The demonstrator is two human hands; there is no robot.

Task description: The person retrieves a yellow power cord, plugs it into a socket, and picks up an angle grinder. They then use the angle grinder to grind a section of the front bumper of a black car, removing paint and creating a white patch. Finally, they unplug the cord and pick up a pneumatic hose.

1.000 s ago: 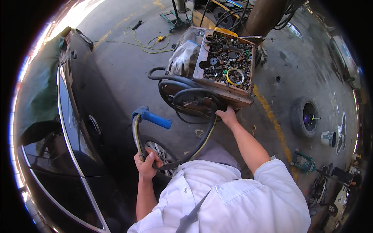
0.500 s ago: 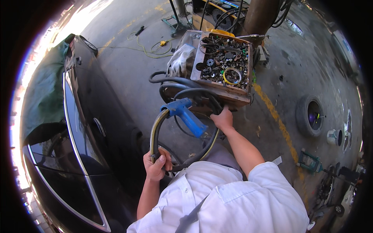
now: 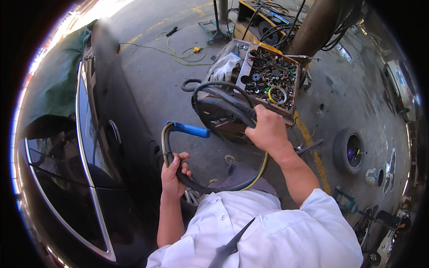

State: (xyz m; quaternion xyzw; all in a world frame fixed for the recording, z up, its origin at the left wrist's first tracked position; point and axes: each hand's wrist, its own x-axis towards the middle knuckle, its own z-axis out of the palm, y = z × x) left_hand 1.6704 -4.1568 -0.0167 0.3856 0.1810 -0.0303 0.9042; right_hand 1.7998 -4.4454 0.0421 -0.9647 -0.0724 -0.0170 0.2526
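In my left hand (image 3: 171,175), partly curled fingers hold a thick black cable (image 3: 241,185) with a yellow-green line beside it. Just above that hand, the cable's end runs into a blue pistol-shaped tool (image 3: 192,130), seen narrow now, its handle pointing right. The cable loops below, past my white shirt, and up to my right hand (image 3: 270,129). That hand is closed round the black cable, in front of more cable coils (image 3: 219,100). These coils hang at the near side of a cart topped by a metal tray (image 3: 245,76).
Small bolts and parts, with a yellow ring (image 3: 277,95), fill the tray; white work gloves (image 3: 225,67) lie beside it. A dark car (image 3: 129,147) stands close on my left. Rightward are a tire (image 3: 349,151), a bucket (image 3: 374,177) and a green jack (image 3: 346,201). A yellow cord (image 3: 178,56) crosses the floor ahead.
My right hand has risen with the cable, and the cable loop has widened. The blue tool has moved down and turned, its handle now nearly level. The view has shifted slightly.
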